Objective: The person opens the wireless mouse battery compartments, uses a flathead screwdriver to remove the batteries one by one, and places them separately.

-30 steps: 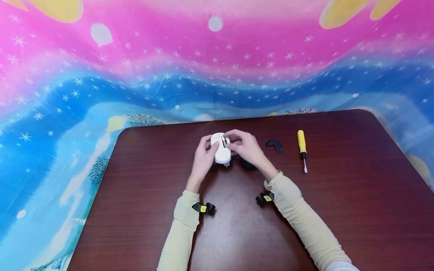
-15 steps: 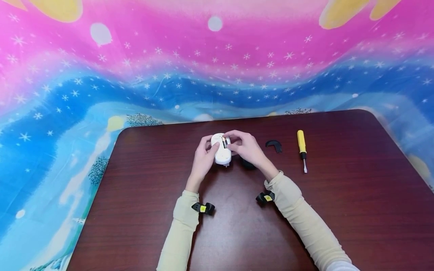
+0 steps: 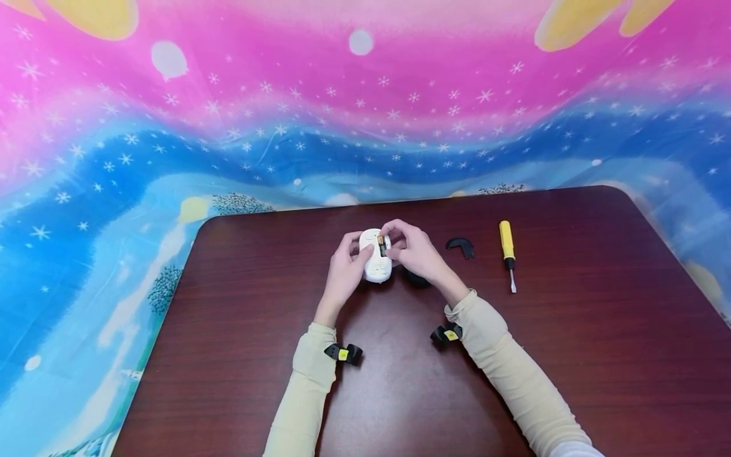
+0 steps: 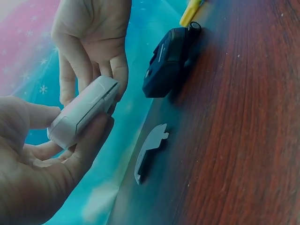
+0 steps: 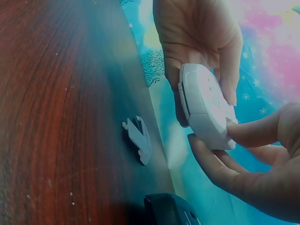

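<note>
A white computer mouse (image 3: 375, 259) is held above the table, its underside with an uncovered battery slot facing up in the head view. A copper-and-black battery (image 3: 382, 244) shows in the slot; how far it is seated I cannot tell. My left hand (image 3: 346, 263) grips the mouse's left side, thumb on the underside. From the right, my right hand (image 3: 417, 252) grips the mouse's edge, thumb and forefinger at the slot. In the left wrist view, a thin white cover (image 4: 149, 149) lies on the table below; the head view mostly hides it behind the mouse.
A black mouse (image 4: 165, 63) sits on the table by my right hand, with a small round-ended black piece (image 4: 194, 27) beside it. Farther right lie a black curved cover (image 3: 461, 246) and a yellow-handled screwdriver (image 3: 507, 247). A patterned cloth (image 3: 365, 139) hangs behind the table.
The white mouse has shifted slightly right and nearer me, with its underside tilted more into view. The battery shows more plainly now. Both hands have kept hold of the mouse.
</note>
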The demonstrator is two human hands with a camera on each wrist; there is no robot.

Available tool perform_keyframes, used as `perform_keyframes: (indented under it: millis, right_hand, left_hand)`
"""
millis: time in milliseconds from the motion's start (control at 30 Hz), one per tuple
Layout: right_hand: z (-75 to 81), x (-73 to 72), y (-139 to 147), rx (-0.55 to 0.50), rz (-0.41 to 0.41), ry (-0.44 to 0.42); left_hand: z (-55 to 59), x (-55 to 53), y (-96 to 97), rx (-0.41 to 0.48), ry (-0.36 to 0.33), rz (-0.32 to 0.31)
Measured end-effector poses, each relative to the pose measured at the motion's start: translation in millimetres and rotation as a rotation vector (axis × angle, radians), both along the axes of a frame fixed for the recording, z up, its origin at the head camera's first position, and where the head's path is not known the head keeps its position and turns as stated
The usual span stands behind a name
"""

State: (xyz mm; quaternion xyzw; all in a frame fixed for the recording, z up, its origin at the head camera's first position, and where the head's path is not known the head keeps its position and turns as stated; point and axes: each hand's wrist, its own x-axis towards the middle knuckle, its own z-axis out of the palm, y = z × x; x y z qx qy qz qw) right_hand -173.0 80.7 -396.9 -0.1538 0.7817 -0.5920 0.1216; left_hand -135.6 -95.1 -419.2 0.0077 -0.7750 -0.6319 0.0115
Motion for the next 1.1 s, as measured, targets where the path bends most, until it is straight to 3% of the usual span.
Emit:
perform_keyframes:
  millis: [333,567,667,867,1100]
  right_hand:
    - [0.0,1.5,-3.6,-0.038,-0.041,0.022]
    - [0.8,2.6,-3.8,0.116,-0.089,0.199]
    - [1.6,3.2,-4.0,0.125,-0.120,0.240]
    - [3.3,4.6,-6.0,0.070,-0.153,0.241]
    - [3.2,1.7,-10.8,0.057,-0.130,0.248]
  left_hand:
    - [-0.9,-1.0,-2.7,0.026,-0.010,0.036]
    - [-1.4,-1.7,-2.7,0.042,-0.002,0.042]
    - [-2.1,-2.2,-2.6,0.038,0.002,0.048]
    - [-1.7,-2.7,-2.6,0.030,0.011,0.069]
    - [-1.2,-2.3,-3.7,0.029,0.017,0.071]
